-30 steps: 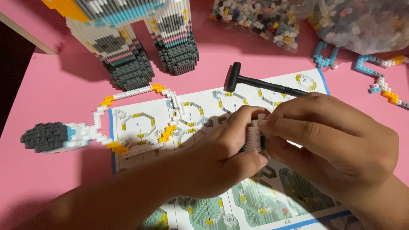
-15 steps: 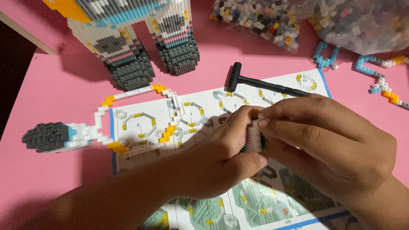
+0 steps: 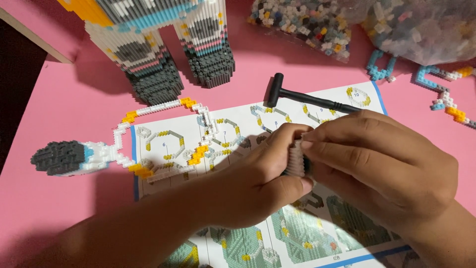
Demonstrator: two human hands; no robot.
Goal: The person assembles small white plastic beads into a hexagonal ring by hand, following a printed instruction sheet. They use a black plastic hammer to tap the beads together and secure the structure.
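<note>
Our left hand point(image 3: 258, 183) and right hand point(image 3: 382, 164) pinch a small grey-and-white brick stack point(image 3: 296, 160) together.
Far off, tall brick model legs point(image 3: 173, 54) stand built; bagged loose bricks point(image 3: 307, 20) remain.

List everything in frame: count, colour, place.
block stack: 1, grey and white, pinched between both hands
instruction sheet: 1, white with blue border, under the hands
small hammer: 1, black, on the sheet's top edge
block figure legs: 2, white, blue and dark grey, top left
outline block piece: 1, white and orange, across the sheet's left part
dark block piece: 1, grey with white, far left
bags of loose blocks: 2, mixed colours, top right
block chains: 2, blue, right edge
table: pink
left hand
right hand
</note>
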